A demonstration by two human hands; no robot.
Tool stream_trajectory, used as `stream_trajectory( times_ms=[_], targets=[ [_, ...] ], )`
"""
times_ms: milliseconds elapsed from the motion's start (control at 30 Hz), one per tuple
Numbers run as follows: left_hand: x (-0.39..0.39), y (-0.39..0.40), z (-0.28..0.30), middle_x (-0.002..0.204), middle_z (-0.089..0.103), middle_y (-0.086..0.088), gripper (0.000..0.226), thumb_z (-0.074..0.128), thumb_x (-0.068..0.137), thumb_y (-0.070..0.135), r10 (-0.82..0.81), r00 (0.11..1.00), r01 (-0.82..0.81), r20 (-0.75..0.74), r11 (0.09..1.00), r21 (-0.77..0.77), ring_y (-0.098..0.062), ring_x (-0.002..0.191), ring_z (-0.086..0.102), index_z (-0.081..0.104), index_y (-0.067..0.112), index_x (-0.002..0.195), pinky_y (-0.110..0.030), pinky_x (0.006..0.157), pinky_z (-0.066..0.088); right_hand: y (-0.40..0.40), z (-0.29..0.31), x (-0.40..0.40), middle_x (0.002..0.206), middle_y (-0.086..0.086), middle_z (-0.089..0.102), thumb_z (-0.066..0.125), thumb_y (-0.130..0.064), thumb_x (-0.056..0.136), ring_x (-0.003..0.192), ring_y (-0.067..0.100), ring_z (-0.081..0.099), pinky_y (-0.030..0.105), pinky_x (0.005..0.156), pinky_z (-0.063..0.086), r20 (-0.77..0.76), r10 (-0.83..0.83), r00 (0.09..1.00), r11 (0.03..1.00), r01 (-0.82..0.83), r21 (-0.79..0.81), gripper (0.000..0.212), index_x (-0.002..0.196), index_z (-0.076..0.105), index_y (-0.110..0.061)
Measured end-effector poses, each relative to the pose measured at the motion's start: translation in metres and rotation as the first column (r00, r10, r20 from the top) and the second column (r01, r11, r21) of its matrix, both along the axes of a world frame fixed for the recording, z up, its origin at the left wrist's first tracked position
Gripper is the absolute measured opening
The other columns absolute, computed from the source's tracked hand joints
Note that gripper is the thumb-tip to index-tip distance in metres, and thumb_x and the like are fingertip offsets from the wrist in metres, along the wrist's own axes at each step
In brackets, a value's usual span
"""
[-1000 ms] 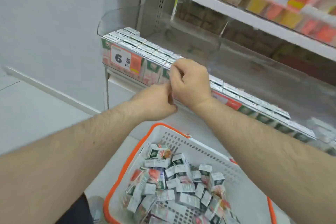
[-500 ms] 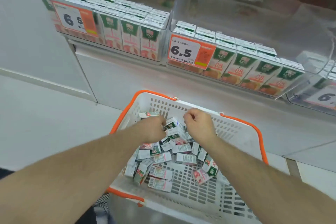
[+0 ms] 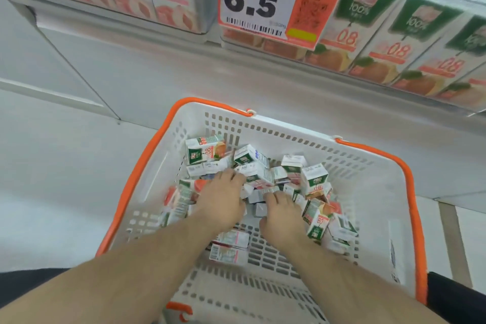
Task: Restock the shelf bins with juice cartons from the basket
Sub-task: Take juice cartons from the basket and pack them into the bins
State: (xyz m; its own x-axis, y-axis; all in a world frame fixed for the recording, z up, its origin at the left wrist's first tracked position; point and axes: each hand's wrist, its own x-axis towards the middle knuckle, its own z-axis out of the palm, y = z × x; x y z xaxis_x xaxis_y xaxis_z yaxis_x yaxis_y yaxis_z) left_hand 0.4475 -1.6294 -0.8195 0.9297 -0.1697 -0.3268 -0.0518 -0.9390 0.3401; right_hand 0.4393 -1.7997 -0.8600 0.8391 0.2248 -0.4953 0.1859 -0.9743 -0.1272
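both hands are down in the white basket [image 3: 368,192] on the pile of juice cartons [image 3: 314,179]; left hand [image 3: 223,202] and right hand [image 3: 282,216] curl onto cartons, grip unclear; cartons look small, light, stiff; pinch the flat sides.

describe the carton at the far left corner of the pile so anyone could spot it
Start at the white basket with orange handles below the shelf. In its far left corner, beyond the left hand, one juice carton leans against the perforated wall. Unlike the jumbled cartons around it, it lies on top, printed face showing: green logo, red "08", orange fruit.
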Motion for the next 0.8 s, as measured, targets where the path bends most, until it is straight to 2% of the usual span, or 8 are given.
stream_trajectory(
  times_ms=[100,200,267,333,433,567,700,800],
  targets=[
    [0.018,-0.002,-0.008,0.144,0.03,-0.006,0.066,0.061,0.082,0.031,0.078,0.983,-0.075,0.168,0.997,-0.028,-0.028,0.133,0.032,0.036,0.02,0.141,-0.041,0.108,0.029,0.004,-0.007,0.0,0.134,0.006,0.046,0.052,-0.022,0.086,0.127,0.028,0.042,0.04,0.104,0.035,0.06,-0.021,0.998,0.999,0.018,0.045,0.05,0.135,0.046,-0.015],
    [0.043,-0.008,-0.014,0.151,0.011,-0.006,0.096,0.071,0.071,0.042,0.083,0.987,-0.081,0.136,0.997,-0.017,-0.031,0.141,0.012,0.019,0.024,0.149,-0.045,0.117,0.012,0.007,-0.009,0.004,0.115,0.012,0.056,0.053,-0.016,0.071,0.103,0.036,0.059,0.045,0.083,0.052,0.234,-0.201,0.951,0.942,0.122,0.313,0.047,0.117,0.062,-0.008],
    [0.057,-0.009,-0.02,0.148,0.01,-0.009,0.105,0.075,0.065,0.04,0.043,0.992,-0.047,0.118,0.999,0.027,-0.03,0.139,0.015,0.016,0.025,0.15,-0.042,0.116,0.014,0.011,-0.006,0.014,0.114,0.012,0.055,0.057,-0.012,0.067,0.099,0.034,0.06,0.043,0.077,0.055,0.278,-0.299,0.913,0.873,0.144,0.466,0.047,0.114,0.06,-0.006],
    [0.063,-0.007,-0.027,0.146,0.017,-0.013,0.102,0.074,0.062,0.041,-0.008,0.988,-0.007,0.155,0.996,0.093,-0.032,0.137,0.02,0.021,0.025,0.149,-0.042,0.114,0.018,0.017,-0.002,0.026,0.126,0.014,0.051,0.061,-0.008,0.067,0.112,0.034,0.054,0.044,0.09,0.052,0.251,-0.277,0.928,0.864,0.126,0.487,0.058,0.124,0.053,-0.004],
    [0.06,-0.012,-0.037,0.142,0.024,-0.014,0.1,0.074,0.06,0.044,-0.029,0.988,0.012,0.154,0.994,0.11,-0.033,0.134,0.021,0.026,0.023,0.145,-0.044,0.113,0.019,0.026,0.001,0.041,0.152,0.012,0.033,0.069,-0.014,0.072,0.133,0.033,0.038,0.041,0.109,0.036,0.163,-0.219,0.962,0.913,0.143,0.383,0.083,0.146,0.033,-0.007],
    [0.063,-0.016,-0.037,0.129,0.027,-0.007,0.085,0.077,0.062,0.035,-0.042,0.995,0.041,0.092,0.999,0.014,-0.028,0.118,0.036,0.03,0.028,0.134,-0.036,0.106,0.032,0.028,-0.004,0.053,0.159,0.002,0.023,0.07,-0.027,0.076,0.137,0.027,0.033,0.036,0.113,0.032,0.112,-0.168,0.979,0.946,0.128,0.298,0.092,0.152,0.02,-0.013],
    [0.06,-0.01,-0.035,0.122,0.028,-0.005,0.069,0.078,0.066,0.029,-0.185,0.98,0.189,0.078,0.981,-0.05,-0.026,0.11,0.044,0.044,0.03,0.126,-0.04,0.098,0.043,0.022,-0.005,0.059,0.157,-0.001,0.029,0.07,-0.031,0.077,0.141,0.024,0.033,0.035,0.114,0.032,0.023,-0.199,0.98,0.919,0.178,0.351,0.091,0.152,0.021,-0.016],
    [0.065,-0.007,-0.029,0.125,0.04,-0.003,0.061,0.079,0.064,0.031,-0.221,0.975,0.223,0.033,0.971,-0.081,-0.025,0.113,0.047,0.049,0.033,0.118,-0.041,0.101,0.04,0.015,0.004,0.065,0.144,-0.003,0.045,0.074,-0.035,0.075,0.129,0.019,0.048,0.036,0.101,0.045,-0.013,-0.183,0.983,0.9,0.173,0.401,0.078,0.143,0.037,-0.021]
  ],
)
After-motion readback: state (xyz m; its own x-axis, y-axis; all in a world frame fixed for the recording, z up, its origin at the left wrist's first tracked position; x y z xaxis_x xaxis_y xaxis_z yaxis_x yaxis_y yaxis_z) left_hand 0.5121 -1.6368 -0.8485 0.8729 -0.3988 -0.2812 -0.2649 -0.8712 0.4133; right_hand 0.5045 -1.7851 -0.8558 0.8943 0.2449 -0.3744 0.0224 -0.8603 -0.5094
